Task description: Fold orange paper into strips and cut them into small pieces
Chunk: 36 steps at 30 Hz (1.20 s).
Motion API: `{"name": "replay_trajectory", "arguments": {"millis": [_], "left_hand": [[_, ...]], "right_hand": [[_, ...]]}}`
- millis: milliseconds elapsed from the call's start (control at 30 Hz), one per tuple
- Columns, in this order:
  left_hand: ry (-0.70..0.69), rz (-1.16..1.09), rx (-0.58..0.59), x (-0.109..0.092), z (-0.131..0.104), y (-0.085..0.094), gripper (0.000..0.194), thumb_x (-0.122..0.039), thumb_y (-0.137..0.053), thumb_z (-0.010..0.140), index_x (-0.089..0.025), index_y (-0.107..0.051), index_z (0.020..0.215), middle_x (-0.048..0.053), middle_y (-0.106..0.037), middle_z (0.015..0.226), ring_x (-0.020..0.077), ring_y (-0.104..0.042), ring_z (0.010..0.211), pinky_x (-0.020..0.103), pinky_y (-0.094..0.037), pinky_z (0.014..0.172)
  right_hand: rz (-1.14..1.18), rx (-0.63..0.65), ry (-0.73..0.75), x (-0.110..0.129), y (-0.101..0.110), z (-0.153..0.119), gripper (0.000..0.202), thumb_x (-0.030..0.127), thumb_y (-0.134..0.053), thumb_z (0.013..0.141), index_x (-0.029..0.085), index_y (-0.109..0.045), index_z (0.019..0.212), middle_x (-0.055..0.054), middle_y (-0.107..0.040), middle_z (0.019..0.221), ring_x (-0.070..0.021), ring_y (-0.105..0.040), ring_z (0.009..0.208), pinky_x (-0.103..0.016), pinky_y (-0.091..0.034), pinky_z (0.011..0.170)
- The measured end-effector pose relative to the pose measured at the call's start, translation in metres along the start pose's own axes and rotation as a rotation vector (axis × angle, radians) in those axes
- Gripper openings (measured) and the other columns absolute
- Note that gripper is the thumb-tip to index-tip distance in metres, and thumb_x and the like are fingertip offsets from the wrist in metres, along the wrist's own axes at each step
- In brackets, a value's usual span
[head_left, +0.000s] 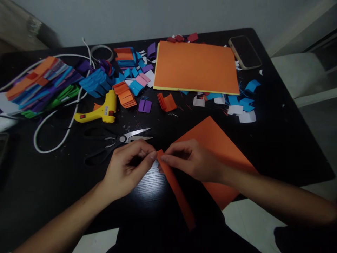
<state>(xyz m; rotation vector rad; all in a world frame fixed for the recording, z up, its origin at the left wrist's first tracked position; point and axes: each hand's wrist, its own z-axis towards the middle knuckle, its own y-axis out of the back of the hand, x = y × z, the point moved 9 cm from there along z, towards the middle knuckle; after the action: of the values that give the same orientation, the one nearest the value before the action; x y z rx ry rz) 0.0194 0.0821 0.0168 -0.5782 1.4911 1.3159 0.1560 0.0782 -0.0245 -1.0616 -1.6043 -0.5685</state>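
Black wood-grain table (286, 140), seen from above; stack of orange paper sheets with yellow edge showing (196, 66) at the far side, flat. Single loose orange paper sheet (210, 137) lies nearer, turned at an angle, partly under the right hand and forearm. Big bundle of folded multicolour paper (44, 82) on the left side, white looped cable (46, 151) beside it. Left hand (121, 168): thumb and forefinger together, look clamped on the strip's top corner. Right hand (196, 161): thumb on the strip's face, fingers behind, clamped on it just beside the left fingertips. Long narrow orange paper strip (176, 186) sits between the hands, slanting down toward the lap. Black-handled metal scissors (122, 139) lie open just past the left hand, untouched; yellow glue gun (112, 102) and dark-screened phone (244, 52) also idle. Small purple folded paper piece (144, 106) and white paper scraps (247, 117) farther out. Step in hand, as judged: working the strip's top end with both hands; next move calls for edges lined up and a firm, even pinch, no creasing the loose length
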Motion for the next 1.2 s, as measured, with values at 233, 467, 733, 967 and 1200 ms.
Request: {"name": "replay_trajectory", "arguments": {"millis": [233, 467, 733, 967, 1200], "left_hand": [[0.071, -0.034, -0.063, 0.006, -0.003, 0.006, 0.015, -0.019, -0.064, 0.099, -0.018, -0.070, 0.085, -0.003, -0.065, 0.069, 0.0080, -0.060, 0.057, 0.020, -0.047, 0.055], [0.147, -0.113, -0.002, 0.014, 0.000, 0.004, 0.014, -0.023, -0.064, 0.098, -0.018, -0.068, 0.085, -0.003, -0.065, 0.065, 0.0098, -0.060, 0.057, 0.021, -0.047, 0.054], [0.191, -0.179, 0.040, 0.014, 0.002, -0.005, 0.014, -0.023, -0.070, 0.096, -0.019, -0.073, 0.083, -0.005, -0.062, 0.060, 0.0077, -0.055, 0.051, 0.019, -0.042, 0.050], [0.278, -0.182, -0.082, 0.023, 0.006, 0.042, 0.020, -0.032, -0.068, 0.098, -0.020, -0.071, 0.083, -0.002, -0.065, 0.060, 0.0118, -0.060, 0.054, 0.022, -0.048, 0.055], [0.178, 0.044, 0.150, 0.001, -0.001, 0.041, 0.012, -0.031, -0.071, 0.096, -0.022, -0.078, 0.099, 0.002, -0.076, 0.083, 0.0150, -0.070, 0.071, 0.023, -0.054, 0.062]], "right_hand": [[0.239, 0.077, -0.103, -0.013, -0.010, -0.003, 0.022, 0.036, -0.077, 0.093, 0.014, -0.078, 0.097, -0.006, -0.081, 0.091, -0.0183, -0.077, 0.085, -0.034, -0.060, 0.083], [0.305, 0.099, -0.182, -0.019, -0.014, -0.005, 0.032, 0.044, -0.083, 0.089, 0.013, -0.079, 0.090, -0.006, -0.080, 0.084, -0.0176, -0.080, 0.079, -0.032, -0.065, 0.079], [0.256, 0.103, -0.186, -0.021, -0.015, -0.005, 0.032, 0.044, -0.086, 0.085, 0.013, -0.079, 0.089, -0.005, -0.079, 0.080, -0.0165, -0.078, 0.075, -0.029, -0.064, 0.074], [0.106, 0.135, -0.216, -0.014, -0.004, -0.003, 0.034, 0.046, -0.084, 0.086, 0.013, -0.077, 0.085, -0.005, -0.079, 0.081, -0.0123, -0.073, 0.066, -0.025, -0.060, 0.065], [-0.284, 0.217, -0.164, 0.005, 0.004, -0.001, 0.021, 0.034, -0.073, 0.096, 0.014, -0.077, 0.092, -0.005, -0.078, 0.084, -0.0114, -0.069, 0.065, -0.022, -0.053, 0.057]]}}
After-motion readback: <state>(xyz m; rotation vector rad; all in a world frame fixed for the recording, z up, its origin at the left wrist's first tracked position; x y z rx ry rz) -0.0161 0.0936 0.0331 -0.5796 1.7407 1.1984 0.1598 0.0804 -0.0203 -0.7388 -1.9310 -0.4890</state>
